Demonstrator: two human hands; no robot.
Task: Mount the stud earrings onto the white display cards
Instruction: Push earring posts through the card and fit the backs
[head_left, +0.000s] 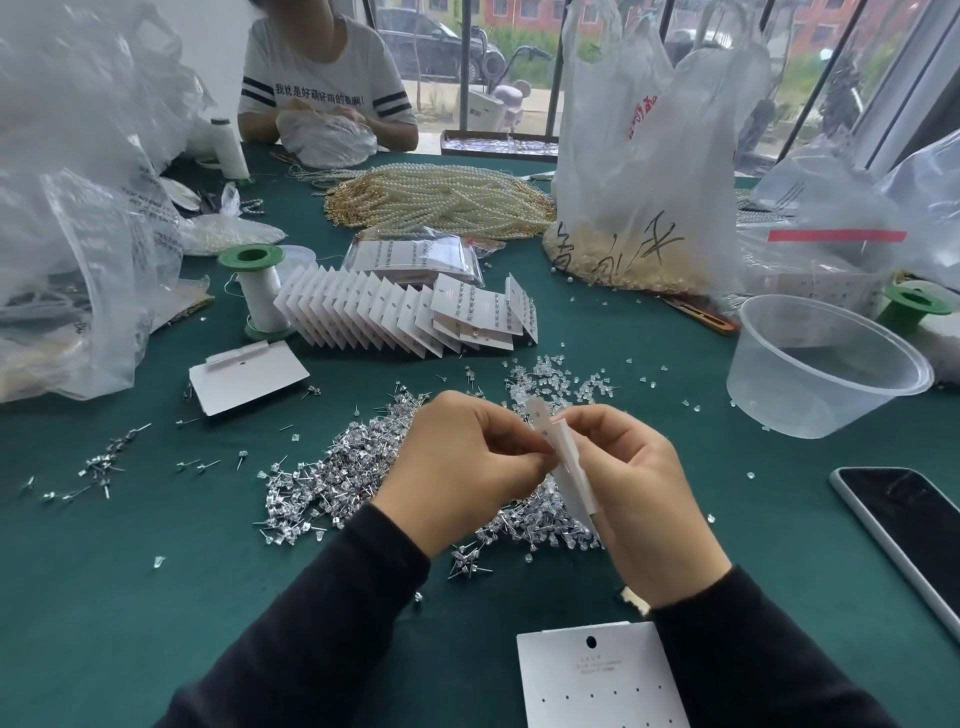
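The two hands meet above the middle of the green table, both on one white display card, which stands almost edge-on and tilted between them. The right hand curls around the card from the right. The left hand pinches thumb and forefinger against its left face; whether a stud sits between those fingertips cannot be told. Beneath and left of the hands lies the heap of stud earrings, with a scatter of clear backs just beyond. A blank card lies near, between the sleeves. Farther off, filled cards stand in a leaning row beside a thread spool. To the right are a clear tub and a phone.
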